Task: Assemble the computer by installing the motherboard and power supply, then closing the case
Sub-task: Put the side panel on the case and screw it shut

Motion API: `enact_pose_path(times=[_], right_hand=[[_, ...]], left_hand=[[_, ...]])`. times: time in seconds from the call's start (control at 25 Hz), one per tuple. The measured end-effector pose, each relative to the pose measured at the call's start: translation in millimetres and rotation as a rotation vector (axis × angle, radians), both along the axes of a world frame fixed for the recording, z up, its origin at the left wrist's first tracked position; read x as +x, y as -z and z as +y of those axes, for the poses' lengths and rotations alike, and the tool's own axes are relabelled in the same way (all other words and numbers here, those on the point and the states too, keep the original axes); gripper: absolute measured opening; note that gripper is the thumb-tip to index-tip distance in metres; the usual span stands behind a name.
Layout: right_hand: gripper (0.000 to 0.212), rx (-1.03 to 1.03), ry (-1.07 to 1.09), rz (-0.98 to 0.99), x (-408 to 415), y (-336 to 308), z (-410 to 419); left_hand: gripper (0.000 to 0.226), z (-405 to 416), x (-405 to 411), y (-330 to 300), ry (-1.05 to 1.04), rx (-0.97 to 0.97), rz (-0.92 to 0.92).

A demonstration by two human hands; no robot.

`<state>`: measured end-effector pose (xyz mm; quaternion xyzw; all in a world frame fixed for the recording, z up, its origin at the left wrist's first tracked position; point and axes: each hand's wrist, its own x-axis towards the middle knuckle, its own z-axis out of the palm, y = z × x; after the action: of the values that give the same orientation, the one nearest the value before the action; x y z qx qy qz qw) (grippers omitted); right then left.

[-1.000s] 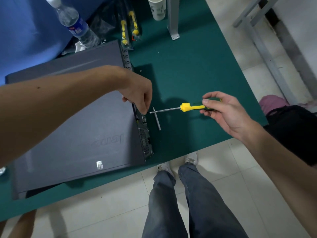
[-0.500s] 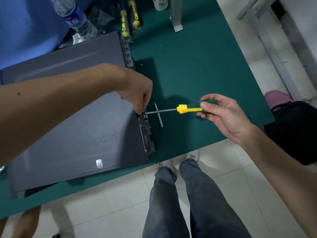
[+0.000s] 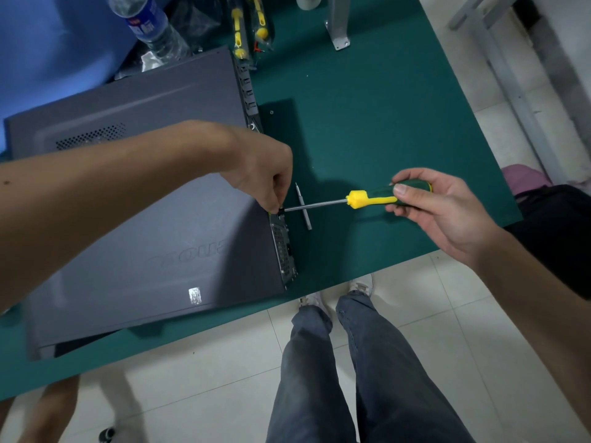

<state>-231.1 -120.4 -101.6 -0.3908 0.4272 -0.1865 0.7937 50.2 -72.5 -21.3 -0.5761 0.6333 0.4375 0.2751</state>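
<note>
The case [image 3: 144, 219] lies flat on the left half of the table [image 3: 367, 123], its rear panel facing right. The left hand [image 3: 262, 177] sits over that rear edge, fingertips at the screwdriver [image 3: 351, 201] tip. The screwdriver runs level from there out right into the right hand [image 3: 438, 209]. Under its shaft, a loose bit [image 3: 303, 207] lies on the table, just beside the case. Behind the case, a bottle [image 3: 150, 24]; right of it, two packed screwdrivers [image 3: 252, 27].
</note>
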Motion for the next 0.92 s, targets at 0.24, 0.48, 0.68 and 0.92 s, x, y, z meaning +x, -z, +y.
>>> enact_pose_path(times=[0.24,0.48,0.68,0.92], right_hand=[[0.023,-0.001,-0.005,0.014,-1.5,-0.4,5.8],[0.024,-0.021,-0.067,0.023,-11.2,-0.3,8.7],[0.024,-0.050,-0.121,0.062,-11.8,-1.5,4.8],[0.022,-0.103,-0.081,0.021,-6.0,-4.2,0.3]], left_hand=[[0.016,6.0,-1.3,2.6,0.015,-0.019,-0.004],[0.014,15.6,-1.0,5.6,-0.012,-0.092,0.001],[0.013,21.3,1.5,6.0,-0.086,-0.128,0.001],[0.016,25.4,1.1,1.9,-0.196,-0.108,0.061]])
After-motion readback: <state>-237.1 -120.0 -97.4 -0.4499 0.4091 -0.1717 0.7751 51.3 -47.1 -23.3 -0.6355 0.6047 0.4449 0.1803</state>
